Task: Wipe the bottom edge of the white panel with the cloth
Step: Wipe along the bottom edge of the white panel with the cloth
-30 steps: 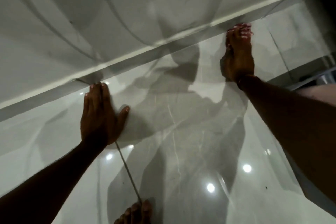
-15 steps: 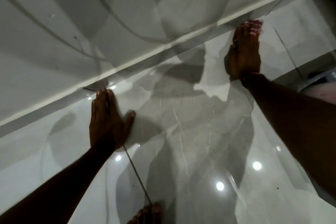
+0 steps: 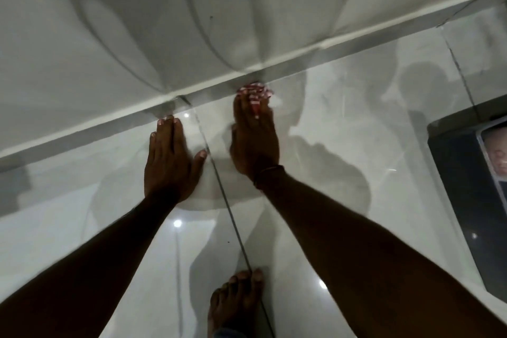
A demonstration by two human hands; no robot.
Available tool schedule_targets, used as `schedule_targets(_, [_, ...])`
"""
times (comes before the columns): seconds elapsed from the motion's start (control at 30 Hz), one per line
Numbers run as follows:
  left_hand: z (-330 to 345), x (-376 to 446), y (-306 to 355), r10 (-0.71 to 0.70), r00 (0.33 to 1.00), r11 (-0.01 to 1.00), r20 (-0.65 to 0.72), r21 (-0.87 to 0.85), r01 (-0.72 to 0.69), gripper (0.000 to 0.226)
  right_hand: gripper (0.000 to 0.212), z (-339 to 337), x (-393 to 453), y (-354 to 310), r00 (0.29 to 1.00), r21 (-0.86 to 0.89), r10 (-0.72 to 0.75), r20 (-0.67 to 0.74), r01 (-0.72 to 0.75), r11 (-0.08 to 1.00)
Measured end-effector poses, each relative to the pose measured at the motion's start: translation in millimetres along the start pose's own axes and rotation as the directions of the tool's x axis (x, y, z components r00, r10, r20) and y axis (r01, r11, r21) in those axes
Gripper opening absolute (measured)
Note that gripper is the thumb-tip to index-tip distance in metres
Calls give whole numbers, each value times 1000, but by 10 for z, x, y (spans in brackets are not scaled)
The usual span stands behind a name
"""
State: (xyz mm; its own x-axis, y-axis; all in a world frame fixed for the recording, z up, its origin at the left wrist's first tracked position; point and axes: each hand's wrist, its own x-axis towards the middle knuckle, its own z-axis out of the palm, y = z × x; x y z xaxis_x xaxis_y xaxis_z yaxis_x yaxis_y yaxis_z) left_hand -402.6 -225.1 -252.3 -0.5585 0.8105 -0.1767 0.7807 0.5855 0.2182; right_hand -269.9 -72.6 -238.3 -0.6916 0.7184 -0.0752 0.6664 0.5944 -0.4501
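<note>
Since half a second ago, the right hand (image 3: pixel 253 137) has slid leftward along the base of the white panel (image 3: pixel 137 30), and now sits just beside the left hand (image 3: pixel 170 162) instead of well apart from it.

View from above, looking down at two bare forearms reaching forward over a glossy pale floor (image 3: pixel 343 145). The white panel fills the upper part of the view; its bottom edge (image 3: pixel 301 48) runs as a bright strip slanting from lower left to upper right, with a dark gap beneath it.

The step in hand appears to be the wiping stroke itself, partway along the edge. The cloth (image 3: pixel 255 90) (pink and white, mostly hidden) is bunched under the right fingertips, which are drawn together and pressed down on it, right at the gap below the panel edge. Whether the cloth touches the edge or only the floor beside it cannot be told.

The left hand lies flat on the floor, palm down, fingers straight and together, thumb spread aside, tips close to the gap. It holds nothing and looks like a brace.

The next move likely calls for keeping the cloth pushed against the edge while going on leftward, which would need the left hand shifted out of the way.

A bare foot (image 3: pixel 236 302) shows at the bottom, and a dark object (image 3: pixel 466 200) lies at far right.
</note>
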Motion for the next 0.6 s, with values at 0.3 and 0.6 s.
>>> schedule_targets(0.3, [-42,-42,-118,36,999,999,-10,19,-36,78,67,209,-109,-492,987,15,-148,64,148,989])
schedule_targets(0.6, [-73,13,5,164,986,986,-9,23,-164,81,69,-50,81,62,959,-57,-263,105,269,961])
